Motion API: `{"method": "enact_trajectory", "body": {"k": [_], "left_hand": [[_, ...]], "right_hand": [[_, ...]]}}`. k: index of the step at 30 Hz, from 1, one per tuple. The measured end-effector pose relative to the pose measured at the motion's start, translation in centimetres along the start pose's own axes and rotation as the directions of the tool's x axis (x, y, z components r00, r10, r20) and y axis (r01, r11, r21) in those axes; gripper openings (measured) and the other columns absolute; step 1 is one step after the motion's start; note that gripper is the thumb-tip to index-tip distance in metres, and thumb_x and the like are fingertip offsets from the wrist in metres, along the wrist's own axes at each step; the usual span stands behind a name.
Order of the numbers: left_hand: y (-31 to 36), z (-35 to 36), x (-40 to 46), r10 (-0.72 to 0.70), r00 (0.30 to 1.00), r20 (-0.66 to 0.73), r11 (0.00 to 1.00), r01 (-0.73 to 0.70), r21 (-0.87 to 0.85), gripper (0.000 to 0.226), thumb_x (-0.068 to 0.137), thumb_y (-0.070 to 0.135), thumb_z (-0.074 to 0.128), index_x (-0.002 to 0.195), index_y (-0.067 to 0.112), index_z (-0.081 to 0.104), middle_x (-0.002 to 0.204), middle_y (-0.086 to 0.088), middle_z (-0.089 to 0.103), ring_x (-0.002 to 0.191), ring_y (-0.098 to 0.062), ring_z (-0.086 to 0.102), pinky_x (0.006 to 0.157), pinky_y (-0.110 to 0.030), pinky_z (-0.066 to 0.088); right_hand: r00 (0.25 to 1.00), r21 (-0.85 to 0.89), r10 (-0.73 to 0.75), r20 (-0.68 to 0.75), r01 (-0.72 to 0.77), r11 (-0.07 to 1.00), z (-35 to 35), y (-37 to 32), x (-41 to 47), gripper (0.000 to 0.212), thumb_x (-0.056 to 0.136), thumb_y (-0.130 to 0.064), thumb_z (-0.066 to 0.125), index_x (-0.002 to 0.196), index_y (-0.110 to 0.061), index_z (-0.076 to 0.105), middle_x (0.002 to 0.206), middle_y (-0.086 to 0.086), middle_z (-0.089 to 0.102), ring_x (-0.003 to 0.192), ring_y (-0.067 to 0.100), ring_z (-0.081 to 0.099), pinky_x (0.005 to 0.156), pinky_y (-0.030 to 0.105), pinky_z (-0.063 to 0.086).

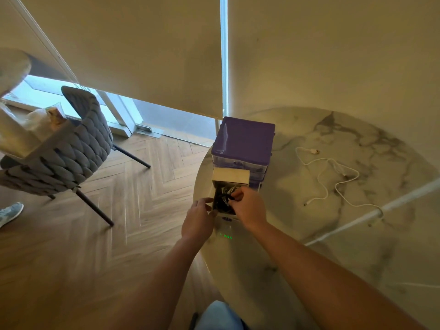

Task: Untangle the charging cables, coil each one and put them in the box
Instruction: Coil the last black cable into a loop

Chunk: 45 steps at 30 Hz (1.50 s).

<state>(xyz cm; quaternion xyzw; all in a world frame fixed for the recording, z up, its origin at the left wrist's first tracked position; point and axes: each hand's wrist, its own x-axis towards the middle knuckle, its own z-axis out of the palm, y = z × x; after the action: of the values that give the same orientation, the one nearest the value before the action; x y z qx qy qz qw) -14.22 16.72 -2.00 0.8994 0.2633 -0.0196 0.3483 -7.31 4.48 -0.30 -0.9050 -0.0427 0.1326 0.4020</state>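
The right hand (pixel 247 206) pinches a black cable (pixel 223 198) inside the open box (pixel 229 178). The left hand (pixel 198 220), fingers relaxed, touches the box's side.

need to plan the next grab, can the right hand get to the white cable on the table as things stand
Probably yes, once freed: the white cable lies loose on the marble table with nothing around it. But the right hand now pinches a black cable in the box.

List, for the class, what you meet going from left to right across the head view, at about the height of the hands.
Shoe → grey chair → left hand → small box holding dark cables → right hand, pinching a dark cable → white cable lying loose on the marble table.
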Motion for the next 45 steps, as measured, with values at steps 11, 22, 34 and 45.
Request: {"method": "enact_trajectory", "body": {"k": [11, 22, 34, 45], "left_hand": [[-0.1, 0.3, 0.1, -0.013, 1.000, 0.003, 1.000, 0.013, 0.003, 0.041, 0.090, 0.024, 0.063, 0.128, 0.030, 0.050, 0.114, 0.006, 0.058, 0.097, -0.013, 0.060, 0.081, -0.034, 0.056], [0.1, 0.1, 0.1, -0.010, 1.000, 0.004, 1.000, 0.010, -0.005, 0.037, 0.094, 0.024, 0.058, 0.129, 0.027, 0.051, 0.117, 0.004, 0.056, 0.100, -0.013, 0.058, 0.078, -0.027, 0.052], [0.4, -0.3, 0.1, -0.033, 0.999, -0.007, 0.999, 0.033, 0.026, 0.034, 0.094, 0.029, 0.056, 0.128, 0.027, 0.052, 0.117, 0.004, 0.058, 0.099, -0.012, 0.058, 0.072, -0.024, 0.047], [0.8, 0.0, 0.1, -0.049, 0.999, -0.021, 0.998, 0.050, 0.046, 0.035, 0.094, 0.031, 0.057, 0.128, 0.027, 0.053, 0.121, 0.002, 0.054, 0.103, -0.016, 0.056, 0.078, -0.030, 0.053]], "right_hand": [[0.975, -0.307, -0.222, -0.016, 0.207, 0.929, 0.5, 1.4, -1.1, 0.025, 0.088, -0.044, 0.061, 0.105, -0.025, 0.065, 0.099, -0.004, 0.071, 0.089, 0.016, 0.064, 0.082, 0.032, 0.048], [0.956, -0.264, -0.285, -0.061, 0.260, 0.929, 0.6, 1.1, -1.2, 0.025, 0.092, -0.041, 0.057, 0.106, -0.023, 0.068, 0.107, -0.004, 0.066, 0.092, 0.014, 0.062, 0.081, 0.030, 0.049], [0.995, -0.340, -0.097, 0.018, 0.098, 0.935, 0.9, 1.0, -1.0, 0.017, 0.087, -0.037, 0.063, 0.093, -0.022, 0.068, 0.093, -0.003, 0.067, 0.079, 0.013, 0.059, 0.067, 0.025, 0.042], [0.992, -0.187, -0.122, 0.027, 0.125, 0.974, 0.6, 1.6, -0.8, 0.020, 0.089, -0.036, 0.062, 0.103, -0.026, 0.070, 0.102, -0.005, 0.069, 0.088, 0.013, 0.062, 0.069, 0.025, 0.047]]}}
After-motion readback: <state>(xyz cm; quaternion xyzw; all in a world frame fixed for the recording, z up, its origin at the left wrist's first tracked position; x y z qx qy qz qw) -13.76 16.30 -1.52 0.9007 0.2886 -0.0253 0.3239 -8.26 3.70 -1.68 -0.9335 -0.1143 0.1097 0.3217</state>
